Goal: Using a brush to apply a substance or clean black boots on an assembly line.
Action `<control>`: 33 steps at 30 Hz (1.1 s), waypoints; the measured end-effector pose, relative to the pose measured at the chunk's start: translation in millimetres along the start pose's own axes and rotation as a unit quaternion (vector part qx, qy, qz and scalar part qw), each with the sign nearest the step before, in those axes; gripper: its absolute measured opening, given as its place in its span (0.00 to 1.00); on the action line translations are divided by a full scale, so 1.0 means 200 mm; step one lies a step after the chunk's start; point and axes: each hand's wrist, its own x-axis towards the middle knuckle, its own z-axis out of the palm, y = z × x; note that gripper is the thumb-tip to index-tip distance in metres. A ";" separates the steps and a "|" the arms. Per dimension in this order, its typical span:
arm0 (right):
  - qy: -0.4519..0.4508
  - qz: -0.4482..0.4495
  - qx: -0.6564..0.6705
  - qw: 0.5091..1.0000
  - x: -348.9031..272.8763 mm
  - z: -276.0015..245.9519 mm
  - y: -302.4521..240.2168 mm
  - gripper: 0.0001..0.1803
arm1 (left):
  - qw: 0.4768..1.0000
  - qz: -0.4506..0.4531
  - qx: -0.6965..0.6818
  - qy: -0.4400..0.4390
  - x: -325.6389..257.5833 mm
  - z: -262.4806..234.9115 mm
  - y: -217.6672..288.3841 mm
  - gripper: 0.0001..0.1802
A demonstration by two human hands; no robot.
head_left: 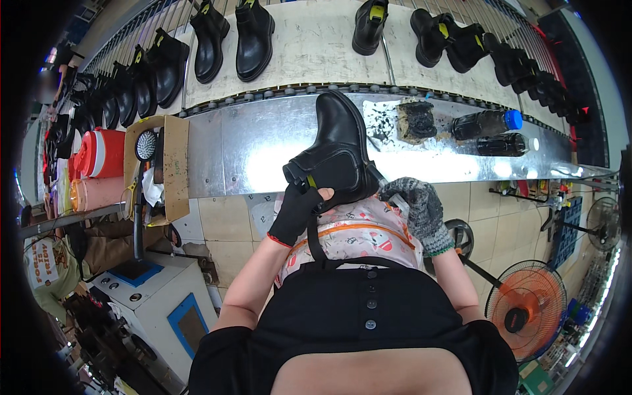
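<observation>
A black leather ankle boot point(329, 151) lies tilted at the near edge of the metal table, toe pointing away and sole facing right. My left hand point(297, 207), in a black glove with a bare thumb tip, grips the boot at its top opening, beside a yellow-green tab. Close to the heel is my right hand point(421, 209) in a grey knitted glove, its fingers closed. A slim tool-like piece shows between those fingers and the heel; its kind is unclear. A patterned apron point(355, 243) covers my lap under the boot.
On the metal table point(243, 145) sit a black-stained sponge point(416, 121) and two dark-filled bottles point(484, 124). Beyond runs a conveyor point(309, 46) with several black boots point(255, 41). A cardboard box point(174, 164) stands left, a fan point(526, 309) right.
</observation>
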 end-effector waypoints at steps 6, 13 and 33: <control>-0.019 0.016 -0.026 0.999 -0.09 -0.11 -0.08 0.07 | 0.999 -0.022 -0.024 -0.023 0.02 0.07 0.06 0.23; 0.030 -0.039 0.026 0.998 -0.16 -0.14 -0.09 0.26 | 0.994 -0.032 -0.088 -0.061 0.03 0.15 0.12 0.22; 0.255 0.197 0.472 0.820 -0.08 -0.04 0.04 0.32 | 0.970 -0.069 -0.222 -0.075 0.24 0.04 0.28 0.24</control>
